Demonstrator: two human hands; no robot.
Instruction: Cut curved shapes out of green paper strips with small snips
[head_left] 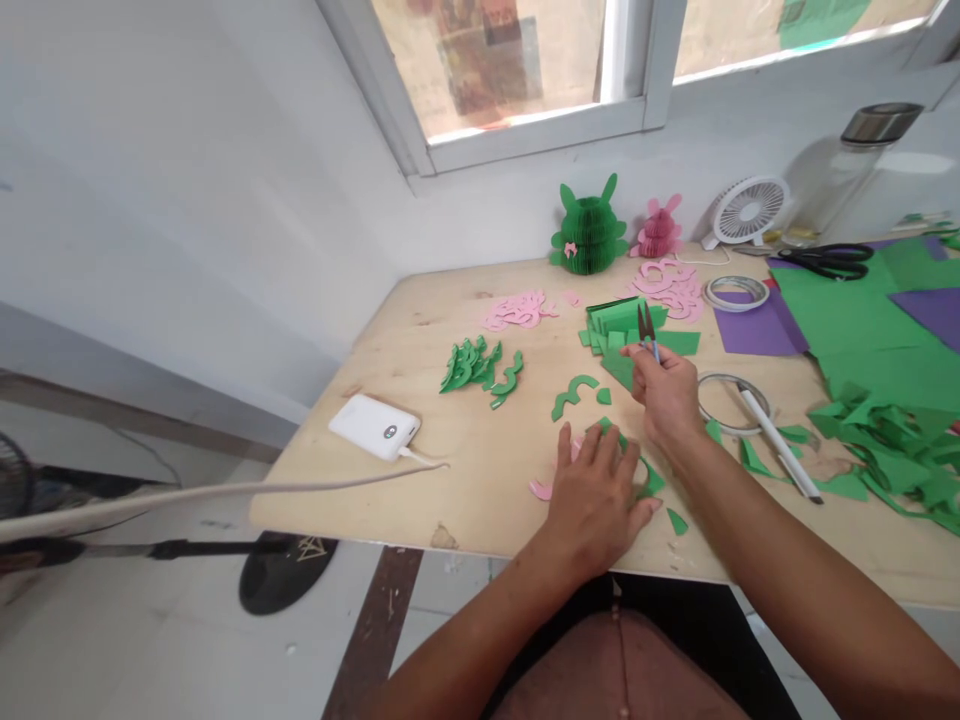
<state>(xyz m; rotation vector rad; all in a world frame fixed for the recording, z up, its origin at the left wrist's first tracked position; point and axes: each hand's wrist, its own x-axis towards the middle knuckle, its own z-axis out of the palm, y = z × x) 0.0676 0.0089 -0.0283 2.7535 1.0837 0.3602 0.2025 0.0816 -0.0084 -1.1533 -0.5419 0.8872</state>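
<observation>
My left hand lies flat near the table's front edge, fingers spread over cut paper. A pink curved paper piece and bits of green paper show around its fingers. Raised a little to the right, my right hand is closed around small scissors, whose dark blades point away from me, slightly apart. Their handles are mostly hidden in the fingers. Just beyond my left hand lies a wavy green paper piece. Behind the blades is a stack of folded green paper strips.
Green cutouts and pink cutouts lie farther back. A white power bank with a cable sits left. Tape rolls, a white pen, black scissors and green scraps occupy the right. Paper figures and a fan stand behind.
</observation>
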